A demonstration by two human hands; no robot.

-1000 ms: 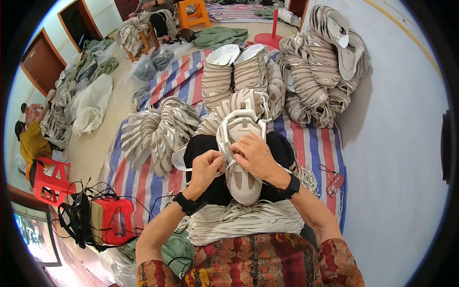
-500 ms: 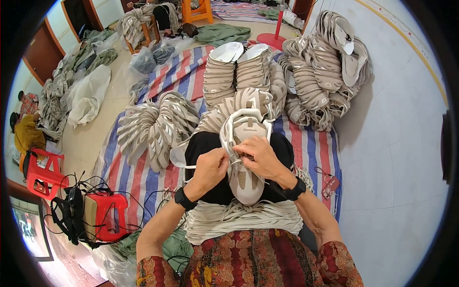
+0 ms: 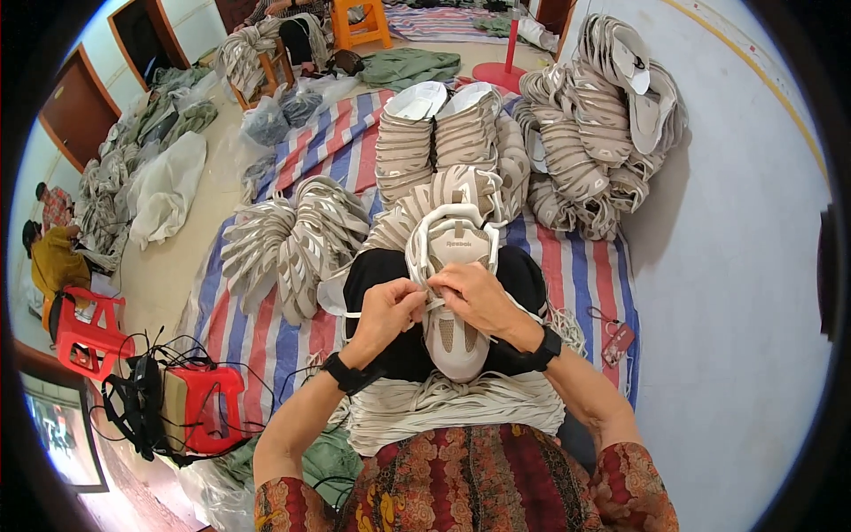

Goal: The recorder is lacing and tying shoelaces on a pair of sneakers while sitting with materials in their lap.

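A beige and white shoe upper (image 3: 455,330) lies toe toward me on my black-clad lap. My left hand (image 3: 388,310) pinches a white shoelace (image 3: 425,293) at the upper's lacing area. My right hand (image 3: 479,297) grips the same lace just beside it, fingers closed over the eyelets. A bundle of loose white laces (image 3: 443,408) lies across my lap below the upper. Both wrists wear black bands.
Stacks of matching shoe uppers (image 3: 292,244) sit on a striped tarp (image 3: 567,266), more piled against the white wall (image 3: 603,115). Red plastic stools (image 3: 199,408) with cables stand at left. A person in yellow (image 3: 53,262) sits far left.
My hands have drawn closer together over the shoe's lacing area, working the lace. The view has shifted slightly; the shoe stays on my lap.
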